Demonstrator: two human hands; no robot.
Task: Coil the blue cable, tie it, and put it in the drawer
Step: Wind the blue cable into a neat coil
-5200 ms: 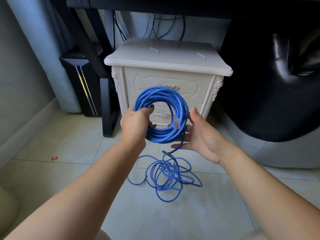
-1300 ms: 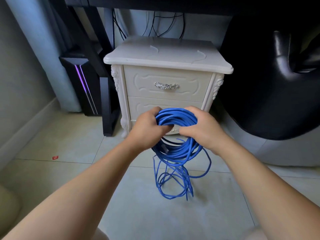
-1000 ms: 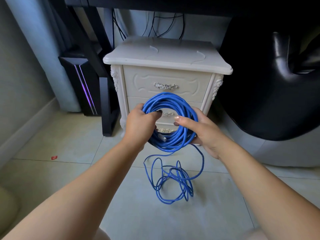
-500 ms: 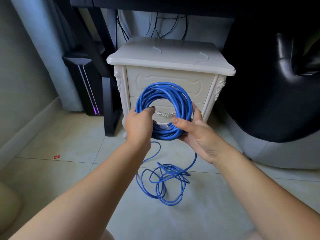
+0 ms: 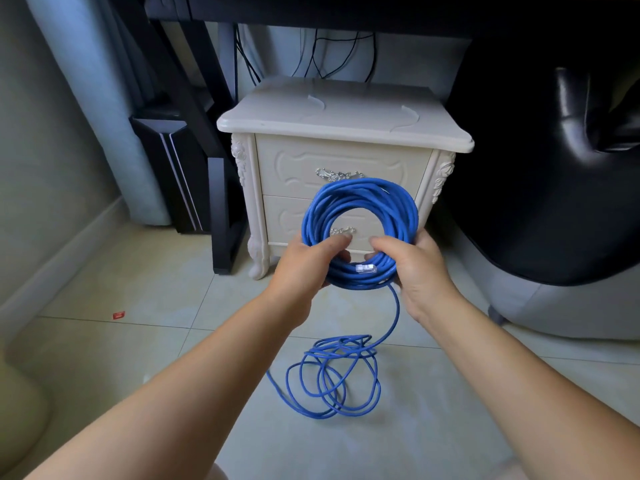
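The blue cable point(image 5: 363, 199) forms a thick round coil held upright in front of the white nightstand point(image 5: 343, 126). My left hand point(image 5: 304, 261) grips the coil's lower left and my right hand point(image 5: 415, 268) grips its lower right. A clear plug point(image 5: 366, 268) lies on the coil's bottom between my hands. One strand drops from the coil to a loose tangle of blue cable on the floor point(image 5: 332, 375). Both drawers are shut; the upper drawer point(image 5: 294, 168) shows its metal handle, the lower one is partly hidden by the coil.
A black computer tower point(image 5: 169, 168) and a black desk leg point(image 5: 221, 209) stand left of the nightstand. A black chair point(image 5: 554, 168) fills the right side. Dark wires hang behind the nightstand. A small red scrap point(image 5: 118, 315) lies on the tiled floor.
Over the last second the coil has turned in my hands, taking in cable from the floor. The floor tangle is smaller. My right hand has closed round the coil's lower right.
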